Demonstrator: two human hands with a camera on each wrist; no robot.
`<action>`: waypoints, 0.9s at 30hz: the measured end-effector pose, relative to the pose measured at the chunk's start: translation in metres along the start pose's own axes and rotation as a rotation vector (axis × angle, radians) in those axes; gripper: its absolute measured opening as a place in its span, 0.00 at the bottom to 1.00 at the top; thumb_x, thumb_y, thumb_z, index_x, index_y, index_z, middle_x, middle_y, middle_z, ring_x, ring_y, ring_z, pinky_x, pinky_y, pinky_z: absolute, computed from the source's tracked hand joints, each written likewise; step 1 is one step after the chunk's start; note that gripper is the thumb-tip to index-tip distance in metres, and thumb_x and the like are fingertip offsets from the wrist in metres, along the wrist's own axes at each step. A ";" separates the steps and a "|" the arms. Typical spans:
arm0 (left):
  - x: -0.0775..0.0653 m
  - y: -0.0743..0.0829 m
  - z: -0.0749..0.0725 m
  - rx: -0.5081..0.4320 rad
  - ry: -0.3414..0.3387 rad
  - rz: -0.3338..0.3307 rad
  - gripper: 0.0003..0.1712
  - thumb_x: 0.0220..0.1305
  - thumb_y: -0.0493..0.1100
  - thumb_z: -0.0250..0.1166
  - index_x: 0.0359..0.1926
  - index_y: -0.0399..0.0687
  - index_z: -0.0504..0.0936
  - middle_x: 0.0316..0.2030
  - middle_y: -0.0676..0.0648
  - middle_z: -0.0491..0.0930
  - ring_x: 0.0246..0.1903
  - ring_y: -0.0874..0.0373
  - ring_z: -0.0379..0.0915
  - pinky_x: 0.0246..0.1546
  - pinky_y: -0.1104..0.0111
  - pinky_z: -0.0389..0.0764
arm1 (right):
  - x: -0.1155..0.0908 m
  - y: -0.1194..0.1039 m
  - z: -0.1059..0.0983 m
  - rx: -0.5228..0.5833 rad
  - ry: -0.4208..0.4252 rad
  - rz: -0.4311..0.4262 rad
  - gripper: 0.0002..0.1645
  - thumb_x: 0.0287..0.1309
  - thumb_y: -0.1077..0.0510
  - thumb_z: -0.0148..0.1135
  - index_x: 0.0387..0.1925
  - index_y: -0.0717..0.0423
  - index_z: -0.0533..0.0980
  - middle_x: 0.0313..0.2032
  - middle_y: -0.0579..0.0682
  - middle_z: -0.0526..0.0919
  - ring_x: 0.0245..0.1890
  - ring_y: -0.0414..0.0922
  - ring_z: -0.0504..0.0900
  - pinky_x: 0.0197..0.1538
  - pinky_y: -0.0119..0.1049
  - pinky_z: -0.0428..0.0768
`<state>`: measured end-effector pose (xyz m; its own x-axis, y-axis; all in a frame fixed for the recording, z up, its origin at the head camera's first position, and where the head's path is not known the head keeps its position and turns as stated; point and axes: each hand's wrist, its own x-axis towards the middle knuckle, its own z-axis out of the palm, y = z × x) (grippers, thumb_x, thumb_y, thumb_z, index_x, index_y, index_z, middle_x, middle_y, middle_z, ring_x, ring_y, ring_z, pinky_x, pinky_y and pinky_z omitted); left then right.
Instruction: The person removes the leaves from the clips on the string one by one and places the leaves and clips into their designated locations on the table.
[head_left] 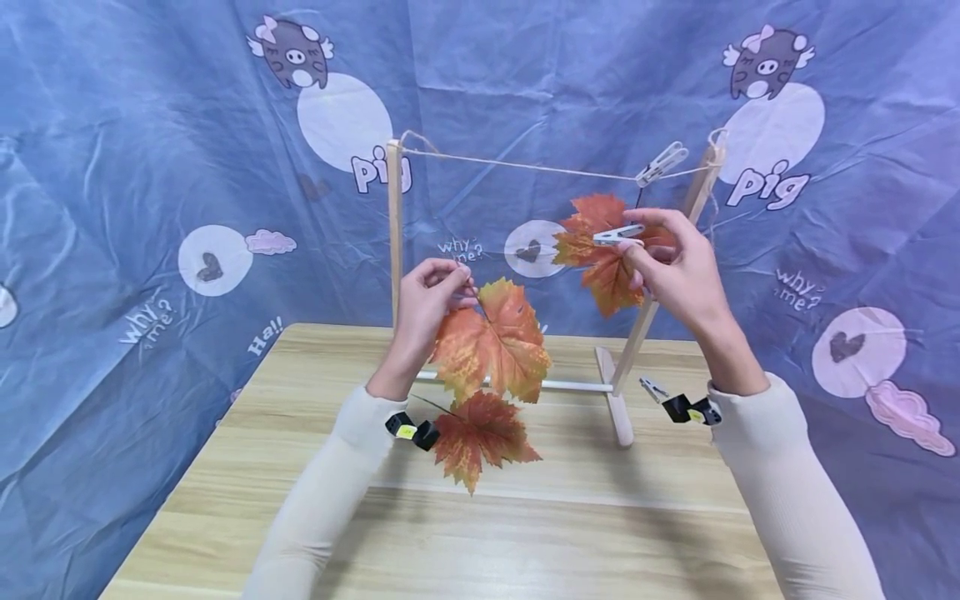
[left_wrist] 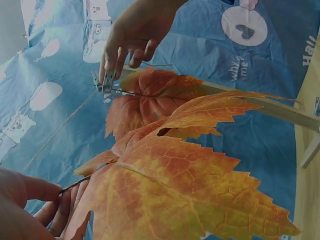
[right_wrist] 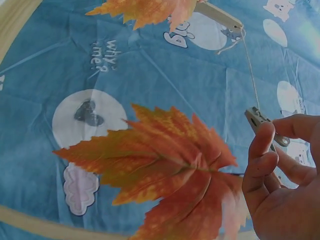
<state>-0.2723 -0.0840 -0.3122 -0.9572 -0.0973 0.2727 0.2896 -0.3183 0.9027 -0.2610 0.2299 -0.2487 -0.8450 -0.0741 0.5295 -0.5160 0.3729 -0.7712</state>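
My left hand (head_left: 427, 304) pinches the thin dark stem of an orange-yellow artificial maple leaf (head_left: 498, 346), which hangs below the fingertips. Between thumb and fingertips, my right hand (head_left: 686, 271) holds a light grey clothespin (head_left: 618, 235). Behind it, a red-orange maple leaf (head_left: 600, 215) hangs by its stem from a second clothespin (head_left: 660, 165), clipped on the string (head_left: 517, 165) close to its right end. In the right wrist view the held clothespin (right_wrist: 254, 117) overlaps the string, and fingers hide part of it.
Two wooden posts (head_left: 395, 225) carry the string, joined low down by a white rod (head_left: 573, 386). A darker red maple leaf (head_left: 483, 433) lies on the wooden table (head_left: 570, 542) by the left wrist. Another clothespin (head_left: 652, 389) lies near the right foot. A patterned blue cloth (head_left: 112, 167) hangs behind.
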 end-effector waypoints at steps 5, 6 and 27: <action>-0.004 -0.007 -0.004 -0.011 0.015 -0.039 0.03 0.71 0.29 0.67 0.40 0.36 0.81 0.29 0.46 0.87 0.29 0.58 0.88 0.33 0.68 0.93 | -0.008 0.009 -0.008 -0.010 0.009 0.027 0.19 0.72 0.59 0.68 0.61 0.55 0.80 0.37 0.39 0.82 0.17 0.39 0.77 0.16 0.29 0.69; -0.004 -0.008 -0.005 -0.010 0.017 -0.048 0.02 0.71 0.29 0.67 0.40 0.35 0.81 0.30 0.46 0.87 0.29 0.57 0.88 0.33 0.68 0.93 | -0.010 0.011 -0.010 -0.020 0.014 0.032 0.19 0.71 0.59 0.69 0.61 0.55 0.80 0.36 0.39 0.83 0.17 0.38 0.77 0.16 0.28 0.69; -0.016 -0.048 -0.033 0.010 0.067 -0.214 0.02 0.71 0.30 0.65 0.42 0.33 0.82 0.30 0.44 0.88 0.28 0.58 0.89 0.34 0.68 0.93 | -0.046 0.055 -0.044 -0.152 0.031 0.123 0.21 0.74 0.58 0.66 0.64 0.56 0.80 0.44 0.39 0.73 0.21 0.31 0.77 0.17 0.27 0.71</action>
<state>-0.2709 -0.0982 -0.3710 -0.9945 -0.0913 0.0520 0.0794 -0.3286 0.9411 -0.2446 0.2949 -0.3000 -0.8945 0.0082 0.4470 -0.3801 0.5126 -0.7699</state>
